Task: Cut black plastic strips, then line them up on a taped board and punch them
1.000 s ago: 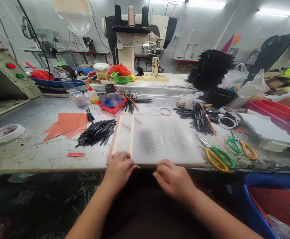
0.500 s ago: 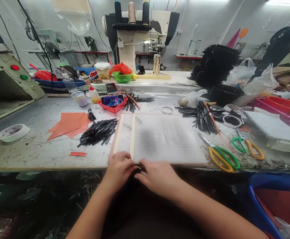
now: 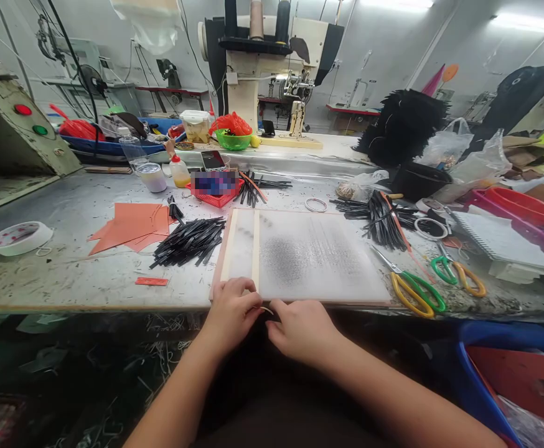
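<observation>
At the table's front edge my left hand point(image 3: 234, 309) is closed in a pinch on a thin pale strip point(image 3: 266, 310), which curves across to the right. My right hand point(image 3: 302, 328) has its fingers curled at the strip's other end; its grip is partly hidden. Just beyond both hands lies a translucent white board point(image 3: 321, 249) with grey smudges. Two cream bands point(image 3: 256, 249) run along its left side. Left of the board is a pile of black strips point(image 3: 190, 241). On the right rest scissors with yellow and green handles point(image 3: 416, 294).
Orange sheets point(image 3: 136, 225) and a tape roll point(image 3: 18, 238) lie at left. A red basket point(image 3: 218, 198) stands behind the board. Farther right are more black strips point(image 3: 384, 221), a second pair of scissors point(image 3: 459, 277) and a notebook point(image 3: 505, 239). A sewing machine point(image 3: 244, 74) stands behind.
The view has shifted slightly, so the table appears moved. Both hands stay by the board's front edge, and the pale strip between them shows more plainly.
</observation>
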{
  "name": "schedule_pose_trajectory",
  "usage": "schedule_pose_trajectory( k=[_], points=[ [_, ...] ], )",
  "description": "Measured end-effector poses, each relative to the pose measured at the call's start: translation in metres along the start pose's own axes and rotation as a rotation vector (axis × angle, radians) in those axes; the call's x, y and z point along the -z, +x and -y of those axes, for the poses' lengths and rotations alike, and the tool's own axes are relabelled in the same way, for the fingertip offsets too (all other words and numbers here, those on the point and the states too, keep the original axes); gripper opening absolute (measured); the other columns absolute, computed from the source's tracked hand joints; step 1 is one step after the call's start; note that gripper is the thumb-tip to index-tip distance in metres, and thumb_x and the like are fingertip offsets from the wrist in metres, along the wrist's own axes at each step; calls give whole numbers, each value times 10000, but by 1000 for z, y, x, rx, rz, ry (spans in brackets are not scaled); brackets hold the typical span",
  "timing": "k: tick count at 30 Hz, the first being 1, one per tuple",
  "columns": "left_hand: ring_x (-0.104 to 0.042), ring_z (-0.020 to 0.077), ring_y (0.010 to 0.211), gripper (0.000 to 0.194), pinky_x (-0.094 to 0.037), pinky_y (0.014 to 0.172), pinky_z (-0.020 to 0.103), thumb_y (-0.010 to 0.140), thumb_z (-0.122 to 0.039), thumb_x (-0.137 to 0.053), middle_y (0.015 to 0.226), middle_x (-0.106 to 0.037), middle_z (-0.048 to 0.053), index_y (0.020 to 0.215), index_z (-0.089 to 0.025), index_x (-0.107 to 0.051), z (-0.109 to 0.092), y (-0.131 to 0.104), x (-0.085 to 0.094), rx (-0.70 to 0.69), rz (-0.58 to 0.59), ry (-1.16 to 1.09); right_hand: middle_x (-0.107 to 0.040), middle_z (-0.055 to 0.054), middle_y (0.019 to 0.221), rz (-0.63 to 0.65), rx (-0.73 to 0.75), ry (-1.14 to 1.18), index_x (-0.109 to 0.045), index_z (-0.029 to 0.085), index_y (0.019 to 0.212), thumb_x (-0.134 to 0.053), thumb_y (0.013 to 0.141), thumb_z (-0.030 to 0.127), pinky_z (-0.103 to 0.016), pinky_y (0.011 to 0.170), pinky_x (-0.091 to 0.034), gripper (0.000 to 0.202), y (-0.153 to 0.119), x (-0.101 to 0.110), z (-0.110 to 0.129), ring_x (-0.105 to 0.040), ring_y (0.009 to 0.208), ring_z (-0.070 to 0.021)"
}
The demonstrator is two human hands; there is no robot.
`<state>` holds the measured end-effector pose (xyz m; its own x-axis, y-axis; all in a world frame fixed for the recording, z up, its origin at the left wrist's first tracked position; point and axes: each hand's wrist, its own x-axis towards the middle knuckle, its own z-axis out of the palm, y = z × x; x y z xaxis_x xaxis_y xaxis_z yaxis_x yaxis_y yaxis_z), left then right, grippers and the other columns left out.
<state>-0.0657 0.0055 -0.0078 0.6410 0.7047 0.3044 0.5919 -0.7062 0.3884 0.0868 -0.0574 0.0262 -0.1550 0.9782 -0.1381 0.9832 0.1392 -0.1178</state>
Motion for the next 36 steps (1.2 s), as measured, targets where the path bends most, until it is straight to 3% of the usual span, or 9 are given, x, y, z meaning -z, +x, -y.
schedule_pose_trajectory(
  k=[3,8,13,17,21,27,36],
  points=[
    [-535,211,895,118,-328,831,432,749,-92,-569,900,-556,38,702,-193,-609,-1,0,-1,4,6,-16,-706,-61,735,-3,9,-8,-623,179,877,-334,918,365,-265,544,-372,346,2,-2,4,-656,642,-204],
    [-533,229,940,206,-348,850,468,728,-83,-556,949,-557,37,841,-245,-616,-1,0,2,3,17,-64,-703,-52,718,-19,3,-40,-621,168,884,-382,897,228,-247,495,-334,247,5,-6,5,-651,608,-192],
    [-533,180,1023,276,-448,874,338,740,-95,-484,1069,-548,70,995,-197,-512,15,-5,19,20,-5,-177,-679,-64,639,-75,-25,-71,-619,155,791,-389,881,207,-252,460,-312,253,11,-14,3,-645,567,-208],
    [-494,201,1145,232,-431,959,375,789,-152,-463,1215,-539,77,1002,-202,-539,27,-9,19,-4,13,-170,-671,-94,616,-118,-45,-93,-621,140,759,-393,859,179,-255,449,-310,253,15,-18,4,-647,562,-231],
    [-501,243,1152,192,-411,978,461,815,-207,-488,1163,-601,85,995,-187,-555,37,-9,9,-23,-43,-84,-669,-97,605,-135,-52,-101,-627,136,729,-397,848,172,-251,449,-314,262,17,-20,4,-647,562,-227],
    [-551,225,1093,159,-464,916,413,823,-211,-496,1097,-641,74,966,-191,-562,45,-7,5,-67,-91,-41,-666,-104,597,-136,-75,-109,-639,128,731,-397,843,175,-259,453,-342,271,18,-22,4,-646,562,-233],
    [-595,262,926,122,-460,794,388,760,-255,-597,948,-658,80,853,-193,-547,31,0,1,-54,-163,156,-677,-116,646,-107,-134,-107,-661,130,739,-395,865,210,-271,499,-398,305,21,-17,4,-652,610,-226]
  ],
)
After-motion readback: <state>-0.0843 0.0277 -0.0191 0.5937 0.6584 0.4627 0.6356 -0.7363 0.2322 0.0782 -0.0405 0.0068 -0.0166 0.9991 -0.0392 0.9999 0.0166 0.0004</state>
